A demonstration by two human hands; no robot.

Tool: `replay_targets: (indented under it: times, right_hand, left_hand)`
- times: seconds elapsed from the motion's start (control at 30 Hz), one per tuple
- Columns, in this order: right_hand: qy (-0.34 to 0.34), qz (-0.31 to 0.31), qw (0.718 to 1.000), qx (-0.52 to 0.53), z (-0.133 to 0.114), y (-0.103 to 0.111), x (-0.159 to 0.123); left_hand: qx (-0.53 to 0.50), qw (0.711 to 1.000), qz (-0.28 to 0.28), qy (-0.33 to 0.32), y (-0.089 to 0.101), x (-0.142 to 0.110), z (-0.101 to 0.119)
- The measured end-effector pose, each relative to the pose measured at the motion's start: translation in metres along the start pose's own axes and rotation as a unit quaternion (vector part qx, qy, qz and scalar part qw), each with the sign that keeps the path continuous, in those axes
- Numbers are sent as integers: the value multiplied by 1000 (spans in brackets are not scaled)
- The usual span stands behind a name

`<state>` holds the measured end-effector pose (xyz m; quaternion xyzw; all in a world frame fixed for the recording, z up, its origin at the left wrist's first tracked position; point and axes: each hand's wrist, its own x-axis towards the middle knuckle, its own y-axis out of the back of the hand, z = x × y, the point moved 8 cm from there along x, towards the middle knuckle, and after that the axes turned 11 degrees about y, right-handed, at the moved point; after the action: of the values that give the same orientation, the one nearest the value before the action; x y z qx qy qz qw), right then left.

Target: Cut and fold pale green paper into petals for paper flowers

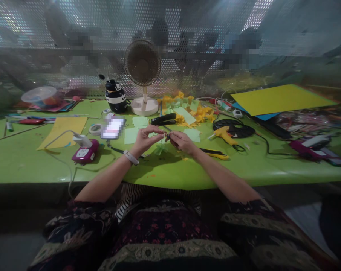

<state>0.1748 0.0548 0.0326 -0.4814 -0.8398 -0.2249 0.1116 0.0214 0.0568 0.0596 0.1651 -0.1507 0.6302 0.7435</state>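
Note:
My left hand point(146, 138) and my right hand point(183, 142) meet above the green table point(31, 158), fingers pinched together. Between them is a small light green paper piece point(161, 147) that looks folded, hanging just below the fingertips. My right hand also seems to grip a thin dark tool point(167, 130), too small to name. A white watch point(130, 157) is on my left wrist. Light green paper squares point(133, 131) lie just behind my hands.
A black stapler point(163, 119), a pile of yellow and green paper flowers point(187, 107), a yellow glue gun point(225, 134) with its cable, a small fan point(142, 75), a tape roll point(96, 129), a pink device point(85, 152), yellow sheets point(280, 98) and a black bottle point(115, 96) crowd the table.

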Motion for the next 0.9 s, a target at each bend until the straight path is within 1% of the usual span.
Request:
replay_targets:
  times: [0.1, 0.2, 0.4, 0.53, 0.6, 0.7, 0.83, 0.9]
  right_hand:
    - [-14, 2, 1000, 8, 3, 1, 0]
    - [-27, 1, 1000, 14, 5, 2, 0]
    - [-54, -35, 997, 38, 5, -1, -2]
    - [-61, -52, 995, 59, 6, -4, -3]
    - [-54, -49, 995, 70, 7, -5, -3]
    - [-35, -23, 997, 70, 7, -5, -2]
    - [22, 30, 998, 44, 1, -3, 0]
    - [41, 41, 998, 31, 0, -2, 0]
  left_hand:
    - [7, 1000, -9, -3, 0, 0, 1]
    - [21, 1000, -6, -14, 0, 0, 5]
    - [31, 999, -2, -43, -1, 0, 8]
    - [15, 999, -10, -37, -2, 0, 5]
    - [11, 1000, -9, -17, -2, 0, 2]
    - [-5, 1000, 12, 11, 1, 1, 0]
    - [-30, 998, 43, 37, 5, 2, -3]
    - [-37, 997, 50, 52, 5, 2, -5]
